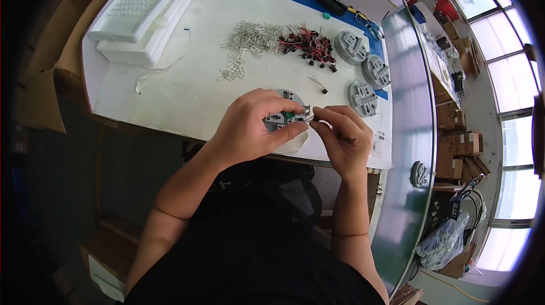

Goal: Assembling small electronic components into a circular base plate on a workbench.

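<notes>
My left hand (255,120) curls over a grey round base (282,95) near the table's front edge, its thumb and index finger bent toward each other. A small green piece (289,115) shows between them; what the fingertips grip is not clear. To the right, my right hand (347,137) pinches a small black part (315,117) with thin leads, which reach toward the left fingertips. The left hand hides much of the base. Beyond the hands, one loose black part with wires (323,90) lies on the white tabletop (170,92).
Farther back lie a heap of clear bent pieces (250,38) and a pile of black parts with red wires (309,45). Several grey round bases (363,99) stand at the right. White foam trays (142,7) are stacked at the left, beside a cardboard box (74,38).
</notes>
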Available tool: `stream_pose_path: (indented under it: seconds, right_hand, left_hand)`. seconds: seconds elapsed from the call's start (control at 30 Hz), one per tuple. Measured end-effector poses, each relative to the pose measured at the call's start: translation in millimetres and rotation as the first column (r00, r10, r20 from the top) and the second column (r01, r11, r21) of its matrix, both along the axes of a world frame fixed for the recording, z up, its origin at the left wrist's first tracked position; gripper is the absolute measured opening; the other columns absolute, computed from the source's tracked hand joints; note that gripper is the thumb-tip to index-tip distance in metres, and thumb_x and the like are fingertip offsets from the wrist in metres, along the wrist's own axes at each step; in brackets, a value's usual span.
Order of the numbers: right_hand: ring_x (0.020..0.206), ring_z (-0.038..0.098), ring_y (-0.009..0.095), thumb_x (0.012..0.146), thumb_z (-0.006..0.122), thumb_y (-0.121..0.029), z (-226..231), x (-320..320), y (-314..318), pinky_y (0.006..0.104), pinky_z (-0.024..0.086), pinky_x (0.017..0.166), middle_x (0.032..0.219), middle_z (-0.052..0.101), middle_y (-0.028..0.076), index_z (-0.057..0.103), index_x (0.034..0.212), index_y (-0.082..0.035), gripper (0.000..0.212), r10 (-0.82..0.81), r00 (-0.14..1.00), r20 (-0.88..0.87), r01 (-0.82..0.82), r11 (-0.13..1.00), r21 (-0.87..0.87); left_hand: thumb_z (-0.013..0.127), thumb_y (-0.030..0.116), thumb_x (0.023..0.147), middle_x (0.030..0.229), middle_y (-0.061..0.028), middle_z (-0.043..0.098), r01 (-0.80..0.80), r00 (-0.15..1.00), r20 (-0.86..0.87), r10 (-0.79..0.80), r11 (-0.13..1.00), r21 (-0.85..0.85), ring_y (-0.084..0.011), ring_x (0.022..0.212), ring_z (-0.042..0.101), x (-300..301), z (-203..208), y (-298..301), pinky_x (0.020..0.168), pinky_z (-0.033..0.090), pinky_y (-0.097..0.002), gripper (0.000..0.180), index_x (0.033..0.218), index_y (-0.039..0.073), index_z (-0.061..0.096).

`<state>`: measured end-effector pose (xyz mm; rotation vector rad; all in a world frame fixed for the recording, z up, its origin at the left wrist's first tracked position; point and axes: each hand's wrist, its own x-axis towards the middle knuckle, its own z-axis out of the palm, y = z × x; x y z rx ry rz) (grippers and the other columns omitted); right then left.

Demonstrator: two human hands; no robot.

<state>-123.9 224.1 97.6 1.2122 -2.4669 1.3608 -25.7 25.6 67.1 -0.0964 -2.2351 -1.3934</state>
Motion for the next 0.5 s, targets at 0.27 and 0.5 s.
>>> stream_pose_path:
  seconds: [0.27, 0.5]
  right_hand:
    - [0.080, 0.067, 0.015, 0.086, 0.083, 0.005, -27, 21, 9, 0.0261, 0.052, 0.068, 0.100, 0.073, 0.012, 0.078, 0.109, 0.001, 0.024, 0.163, 0.980, 0.116, -0.135, 0.966, -0.219]
    - [0.081, 0.069, 0.017, 0.086, 0.081, 0.007, -58, 35, 15, 0.0282, 0.054, 0.071, 0.102, 0.072, 0.013, 0.073, 0.113, 0.003, 0.029, 0.296, 0.936, 0.191, -0.202, 0.894, -0.399]
  left_hand:
    - [0.085, 0.011, 0.087, 0.087, -0.0093, 0.074, 0.157, 0.987, -0.012, -0.158, 0.962, 0.225, -0.0228, 0.082, 0.072, 12, -13, 9, 0.077, 0.055, -0.0331, 0.016, 0.097, 0.001, 0.077]
    - [0.076, 0.011, 0.090, 0.082, -0.0089, 0.069, 0.202, 0.978, -0.019, -0.207, 0.923, 0.328, -0.0273, 0.075, 0.068, 22, -25, 23, 0.070, 0.052, -0.0360, 0.012, 0.083, 0.002, 0.070]
